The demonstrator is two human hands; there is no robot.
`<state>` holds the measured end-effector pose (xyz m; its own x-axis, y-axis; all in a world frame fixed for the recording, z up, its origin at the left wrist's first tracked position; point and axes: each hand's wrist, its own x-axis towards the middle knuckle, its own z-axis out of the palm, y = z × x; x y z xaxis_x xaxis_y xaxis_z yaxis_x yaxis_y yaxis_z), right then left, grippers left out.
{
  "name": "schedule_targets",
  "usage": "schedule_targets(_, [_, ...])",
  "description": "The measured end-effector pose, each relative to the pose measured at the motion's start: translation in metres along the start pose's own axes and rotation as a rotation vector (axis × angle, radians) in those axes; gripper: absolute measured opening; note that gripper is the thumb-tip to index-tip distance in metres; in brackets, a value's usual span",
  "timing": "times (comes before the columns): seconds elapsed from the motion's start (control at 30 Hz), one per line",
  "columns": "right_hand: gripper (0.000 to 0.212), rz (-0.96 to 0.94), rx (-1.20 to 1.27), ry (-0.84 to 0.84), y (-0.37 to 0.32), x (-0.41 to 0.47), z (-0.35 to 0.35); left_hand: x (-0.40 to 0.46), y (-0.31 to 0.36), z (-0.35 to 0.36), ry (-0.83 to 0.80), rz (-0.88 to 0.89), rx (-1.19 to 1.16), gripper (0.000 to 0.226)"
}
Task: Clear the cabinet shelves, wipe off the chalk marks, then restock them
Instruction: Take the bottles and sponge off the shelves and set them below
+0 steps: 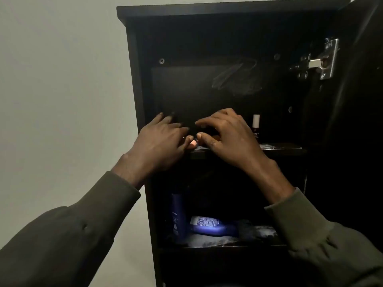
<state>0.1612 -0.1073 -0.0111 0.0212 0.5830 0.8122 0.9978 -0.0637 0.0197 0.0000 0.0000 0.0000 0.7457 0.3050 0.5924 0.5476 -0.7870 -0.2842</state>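
A dark cabinet (132,59) stands open against a pale wall. Chalk scribbles (234,77) mark its back panel, and chalk smears show on the upper shelf (281,146) and the lower shelf (259,233). My left hand (159,141) and my right hand (226,137) reach over the upper shelf's front, fingers spread around a dark object that I can barely make out, with a small pink thing (193,143) between my thumbs. A small bottle with a white cap (256,126) stands upright just right of my right hand. On the lower shelf one blue Nivea bottle (178,216) stands and another blue bottle (211,225) lies flat.
The cabinet door (362,100) hangs open at the right on a metal hinge (319,61). A pale wall (62,79) lies to the left of the cabinet. The interior is very dim.
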Motion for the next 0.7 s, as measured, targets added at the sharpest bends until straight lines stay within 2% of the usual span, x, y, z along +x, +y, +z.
schedule_targets(0.1, [0.036,-0.023,-0.003,-0.074,-0.0033,0.0002,0.0011,0.0004,-0.0031,0.0001,-0.083,0.035,0.017,0.043])
schedule_targets(0.23, [0.037,-0.014,0.009,-0.128,-0.0082,-0.0018,0.0007,0.0002,-0.0022,-0.0016,-0.133,0.064,0.026,0.043])
schedule_targets(0.5, [0.033,-0.001,0.014,-0.115,-0.0078,-0.0011,0.0067,0.007,-0.0031,-0.0048,-0.085,0.1,0.007,0.029])
schedule_targets(0.7, [0.029,0.003,0.022,-0.059,-0.0072,0.0002,0.0102,0.0066,0.0005,-0.0037,-0.038,0.108,0.05,0.029])
